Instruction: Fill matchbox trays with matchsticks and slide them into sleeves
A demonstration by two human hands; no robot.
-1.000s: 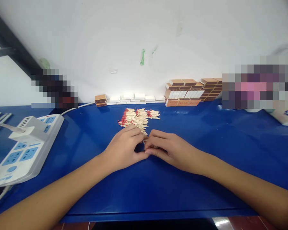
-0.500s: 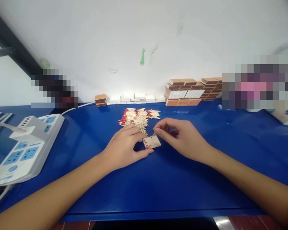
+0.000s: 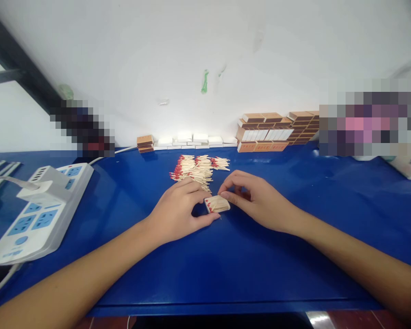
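Observation:
A small white matchbox tray holds several matches, their red heads towards the left end. My left hand is closed around the tray's left part, thumb along the near side and fingers at the far side. My right hand is at the tray's far right corner, thumb and forefinger pinched together on a match whose tail is mostly hidden by the fingertips. Just beyond my left hand lies a pile of loose red-headed matches on the blue table.
White trays stand in a row along the wall. Stacked brown matchboxes are to their right, and a small stack to their left. A power strip with a plugged-in adapter and cables lies on the left. A white bag stands far right.
The match in my right hand has gone from tilted above the tray to lying down in it. My right fingertips have lowered slightly. My left hand stays on the tray.

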